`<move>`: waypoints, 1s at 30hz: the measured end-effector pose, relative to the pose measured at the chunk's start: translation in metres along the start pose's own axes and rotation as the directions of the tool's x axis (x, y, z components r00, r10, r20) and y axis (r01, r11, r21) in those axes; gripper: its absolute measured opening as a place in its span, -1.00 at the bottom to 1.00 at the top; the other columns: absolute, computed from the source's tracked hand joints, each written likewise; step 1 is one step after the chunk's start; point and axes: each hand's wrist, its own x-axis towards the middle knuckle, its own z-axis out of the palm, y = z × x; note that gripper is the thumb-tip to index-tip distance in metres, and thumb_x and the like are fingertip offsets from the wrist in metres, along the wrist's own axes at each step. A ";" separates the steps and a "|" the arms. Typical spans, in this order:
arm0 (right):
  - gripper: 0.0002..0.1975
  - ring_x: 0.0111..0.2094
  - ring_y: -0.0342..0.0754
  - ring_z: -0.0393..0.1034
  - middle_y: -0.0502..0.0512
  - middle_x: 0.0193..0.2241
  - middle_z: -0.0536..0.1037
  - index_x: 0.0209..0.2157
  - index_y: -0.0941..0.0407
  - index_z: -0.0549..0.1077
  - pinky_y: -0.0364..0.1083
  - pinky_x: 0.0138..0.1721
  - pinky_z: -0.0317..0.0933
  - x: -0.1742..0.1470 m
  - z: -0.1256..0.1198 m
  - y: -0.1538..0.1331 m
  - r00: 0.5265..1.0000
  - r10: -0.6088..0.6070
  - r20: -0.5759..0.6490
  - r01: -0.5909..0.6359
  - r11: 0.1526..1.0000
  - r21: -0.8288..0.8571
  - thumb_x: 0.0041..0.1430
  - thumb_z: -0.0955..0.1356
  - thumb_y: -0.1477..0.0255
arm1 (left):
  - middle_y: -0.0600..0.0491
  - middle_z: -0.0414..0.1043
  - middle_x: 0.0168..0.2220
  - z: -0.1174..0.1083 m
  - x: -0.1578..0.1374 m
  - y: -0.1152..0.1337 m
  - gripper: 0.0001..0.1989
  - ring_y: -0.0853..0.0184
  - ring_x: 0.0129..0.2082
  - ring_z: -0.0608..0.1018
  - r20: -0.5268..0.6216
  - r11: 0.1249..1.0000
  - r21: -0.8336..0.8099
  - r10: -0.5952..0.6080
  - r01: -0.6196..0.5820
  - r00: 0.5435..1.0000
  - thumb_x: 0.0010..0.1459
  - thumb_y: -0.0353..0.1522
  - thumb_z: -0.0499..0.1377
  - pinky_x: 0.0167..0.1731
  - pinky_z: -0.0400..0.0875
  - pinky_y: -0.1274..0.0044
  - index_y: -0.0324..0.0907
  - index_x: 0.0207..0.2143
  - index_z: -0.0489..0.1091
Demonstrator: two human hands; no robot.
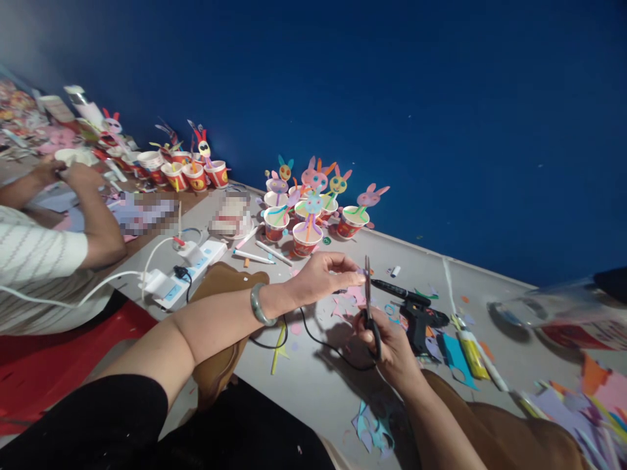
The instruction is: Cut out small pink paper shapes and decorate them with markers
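My left hand [326, 279], with a bangle [261, 304] on its wrist, pinches a small piece of purple paper [361, 272] between thumb and fingertips. Black-handled scissors [369, 297] point upward in my right hand [392, 349], whose fingers are around the handles. The blades stand right at the paper; whether they touch it I cannot tell. Pink paper scraps [353, 295] lie on the table beneath my hands. Just right of the scissors lies a black glue gun [418, 326], with a black pen [392, 287] by it.
Paper cups with paper rabbit figures [307, 240] stand by the blue wall. At left are a white power strip [196, 271] and a co-worker's arm [98, 209]. A clear plastic container [529, 313], yellow glue tube [473, 356] and coloured paper [563, 408] lie right. Blue scraps [372, 431] lie near me.
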 end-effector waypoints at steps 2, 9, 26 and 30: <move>-0.34 -0.48 -0.04 0.28 0.06 -0.58 0.38 -0.57 0.09 0.35 -0.06 -0.41 0.20 0.000 0.000 0.000 1.000 0.003 0.001 -0.003 1.000 -0.004 0.05 0.21 -0.26 | 0.10 0.40 -0.49 0.000 0.001 0.000 -0.77 0.48 -0.46 0.40 -0.021 1.000 -0.002 0.003 -0.003 1.000 -0.05 -0.26 0.33 -0.41 0.30 0.56 -0.24 -0.46 0.44; -0.35 -0.47 -0.03 0.28 0.05 -0.57 0.39 -0.56 0.09 0.36 -0.08 -0.42 0.17 -0.001 0.001 0.004 1.000 -0.007 0.010 0.007 1.000 0.002 0.04 0.23 -0.25 | 0.08 0.45 -0.47 -0.001 0.002 -0.002 -0.81 0.48 -0.46 0.43 -0.015 0.999 -0.040 -0.005 0.005 1.000 -0.03 -0.30 0.32 -0.40 0.32 0.58 -0.26 -0.44 0.45; -0.35 -0.46 -0.02 0.28 0.05 -0.59 0.38 -0.57 0.09 0.36 -0.05 -0.38 0.21 -0.001 0.002 0.003 1.000 0.001 0.001 -0.001 1.000 0.014 0.04 0.23 -0.25 | 0.08 0.46 -0.47 -0.002 0.004 -0.003 -0.83 0.47 -0.43 0.44 -0.043 0.999 -0.045 0.019 -0.021 0.999 -0.02 -0.33 0.30 -0.37 0.31 0.58 -0.27 -0.46 0.45; -0.34 -0.47 -0.04 0.26 0.03 -0.58 0.36 -0.58 0.09 0.33 -0.07 -0.40 0.18 -0.001 0.001 0.003 1.000 -0.006 0.012 0.006 1.000 0.024 0.02 0.23 -0.27 | 0.07 0.47 -0.46 -0.002 0.004 -0.005 -0.84 0.48 -0.43 0.45 -0.017 0.999 -0.045 0.011 -0.012 1.000 -0.01 -0.32 0.30 -0.37 0.31 0.58 -0.26 -0.45 0.45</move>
